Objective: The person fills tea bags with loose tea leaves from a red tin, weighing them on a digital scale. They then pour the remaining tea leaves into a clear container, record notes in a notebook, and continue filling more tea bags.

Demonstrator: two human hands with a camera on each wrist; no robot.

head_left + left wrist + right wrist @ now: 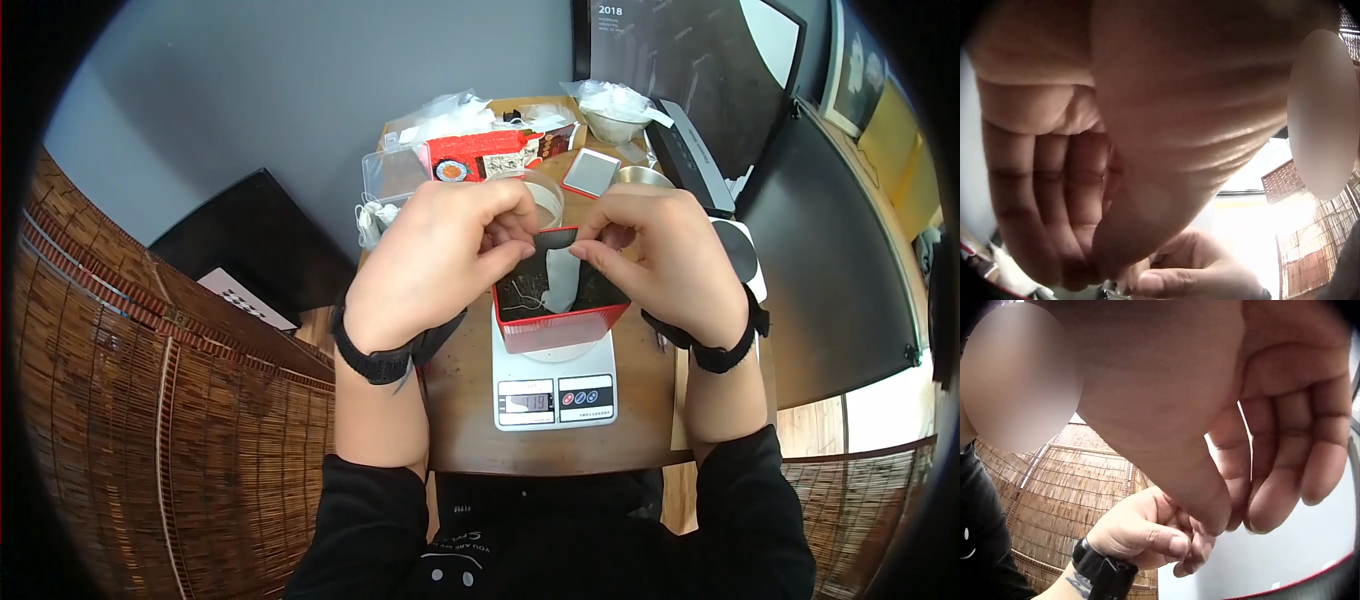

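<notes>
Centrally, a white pouch (563, 275) stands over a square container (556, 334) with red sides, which holds dark, crumbly-looking contents and a loose white string (524, 296). The right hand (660, 240) has its thumb and forefinger together at the pouch's upper right edge, seemingly pinching it. On the left, the left hand (440, 255) brings its thumb and forefinger close together near the pouch's top, the other fingers bent (whether anything is caught between them, I cannot tell). Both wrists wear black straps. The container sits on a white digital scale (556, 400), its display and buttons on the near side, on a brown wooden table (465, 440). Beyond the hands are a round clear tub (548, 200), a red packet (470, 155) and, far right, a bowl (615, 128) heaped with white material.
</notes>
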